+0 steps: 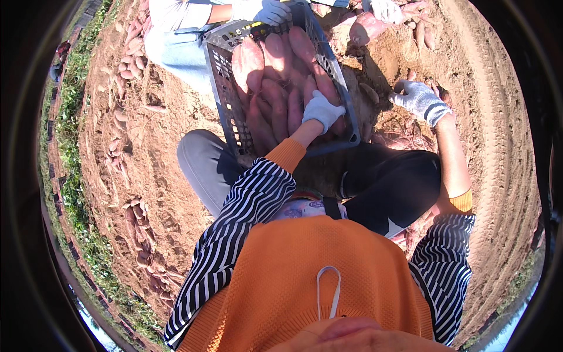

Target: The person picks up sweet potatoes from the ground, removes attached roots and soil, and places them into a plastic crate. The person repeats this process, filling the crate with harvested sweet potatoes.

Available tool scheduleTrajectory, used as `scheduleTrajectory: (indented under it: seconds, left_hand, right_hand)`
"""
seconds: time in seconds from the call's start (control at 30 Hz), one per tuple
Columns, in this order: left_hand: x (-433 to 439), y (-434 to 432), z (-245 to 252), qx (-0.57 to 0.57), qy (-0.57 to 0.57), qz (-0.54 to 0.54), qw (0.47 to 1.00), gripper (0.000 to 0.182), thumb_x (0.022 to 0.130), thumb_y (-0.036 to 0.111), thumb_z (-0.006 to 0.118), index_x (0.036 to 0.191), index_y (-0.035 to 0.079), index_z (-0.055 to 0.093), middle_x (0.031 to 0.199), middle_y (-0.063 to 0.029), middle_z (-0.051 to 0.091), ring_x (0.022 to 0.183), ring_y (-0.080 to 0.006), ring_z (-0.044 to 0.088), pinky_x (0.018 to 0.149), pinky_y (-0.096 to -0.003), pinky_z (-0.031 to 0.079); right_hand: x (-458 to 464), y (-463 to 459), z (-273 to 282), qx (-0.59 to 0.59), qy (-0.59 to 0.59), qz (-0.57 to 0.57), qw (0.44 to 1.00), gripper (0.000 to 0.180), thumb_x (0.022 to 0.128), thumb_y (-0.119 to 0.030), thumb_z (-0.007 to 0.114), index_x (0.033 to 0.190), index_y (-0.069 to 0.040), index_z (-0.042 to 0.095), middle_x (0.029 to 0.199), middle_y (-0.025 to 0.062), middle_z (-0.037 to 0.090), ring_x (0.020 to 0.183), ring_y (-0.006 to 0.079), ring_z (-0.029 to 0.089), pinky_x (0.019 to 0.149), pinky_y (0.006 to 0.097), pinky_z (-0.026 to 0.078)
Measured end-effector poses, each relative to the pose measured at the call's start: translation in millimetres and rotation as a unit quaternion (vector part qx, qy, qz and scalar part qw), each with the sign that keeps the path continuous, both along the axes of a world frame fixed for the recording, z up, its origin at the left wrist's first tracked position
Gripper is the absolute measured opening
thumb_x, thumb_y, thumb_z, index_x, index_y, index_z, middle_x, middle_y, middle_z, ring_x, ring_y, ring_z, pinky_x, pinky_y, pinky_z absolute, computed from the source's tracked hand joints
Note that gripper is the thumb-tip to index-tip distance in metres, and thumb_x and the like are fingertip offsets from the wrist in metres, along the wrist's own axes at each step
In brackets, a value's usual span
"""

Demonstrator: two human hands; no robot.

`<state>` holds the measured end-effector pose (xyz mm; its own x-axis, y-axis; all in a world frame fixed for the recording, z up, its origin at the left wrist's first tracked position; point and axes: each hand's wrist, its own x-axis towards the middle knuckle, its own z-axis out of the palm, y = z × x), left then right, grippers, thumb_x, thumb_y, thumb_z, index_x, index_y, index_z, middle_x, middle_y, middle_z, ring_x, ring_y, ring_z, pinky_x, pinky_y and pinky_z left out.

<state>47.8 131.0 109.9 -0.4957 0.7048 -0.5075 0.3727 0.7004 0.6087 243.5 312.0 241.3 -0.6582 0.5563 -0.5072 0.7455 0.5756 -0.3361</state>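
A dark plastic crate (352,127) with perforated sides stands in front of my knees, filled with several sweet potatoes (276,105). My left hand (323,111), in a pale knit glove, lies over the sweet potatoes near the crate's right side; whether it grips one cannot be told. Outside the crate to the right, my gloved right hand (415,99) hovers at the soil, its thumb and fingers apart with nothing seen between them. Reddish sweet potatoes lie on the ground below and beside it, partly hidden by the hand.
Another person's gloved hand (272,12) is at the crate's far edge, and a further gloved hand (385,10) is near a large sweet potato (367,28). Rows of sweet potatoes (140,229) lie on the soil at left. My bent legs flank the crate's near end.
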Motion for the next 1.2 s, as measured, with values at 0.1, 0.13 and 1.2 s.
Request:
scheduleTrajectory:
  seconds: [0.1, 0.13, 1.2]
  left_hand:
    - [10, -15, 0, 0.006, -0.001, -0.014, 1.000, 0.101, 0.076, 0.063, 0.075, 0.128, -0.015, 0.038, 0.114, -0.0322, 0.065, 0.105, -0.0422, 0.067, 0.089, -0.0406, 0.055]
    - [13, -20, -2, 0.001, -0.002, -0.024, 1.000, 0.101, 0.076, 0.063, 0.075, 0.128, -0.015, 0.038, 0.114, -0.0319, 0.065, 0.105, -0.0421, 0.067, 0.089, -0.0403, 0.054]
    - [-19, -136, 12, -0.108, 0.104, -0.301, 0.942, 0.053, 0.088, 0.060, 0.062, 0.099, 0.010, 0.073, 0.099, -0.0175, 0.073, 0.096, -0.0369, 0.069, 0.085, -0.0479, 0.054]
  right_hand:
    - [-5, -9, 4, 0.058, -0.012, 0.032, 0.998, 0.049, 0.092, -0.048, 0.062, 0.114, -0.005, 0.068, 0.103, 0.0207, 0.072, 0.106, 0.0379, 0.067, 0.098, 0.0452, 0.048]
    - [-4, -9, 2, 0.060, 0.003, 0.030, 0.998, 0.048, 0.091, -0.048, 0.063, 0.111, -0.005, 0.069, 0.101, 0.0198, 0.072, 0.105, 0.0380, 0.067, 0.100, 0.0455, 0.046]
    - [31, 58, -47, -0.084, 0.031, -0.104, 0.990, 0.051, 0.094, -0.050, 0.064, 0.117, -0.004, 0.067, 0.082, 0.0087, 0.072, 0.075, 0.0183, 0.069, 0.066, 0.0328, 0.053]
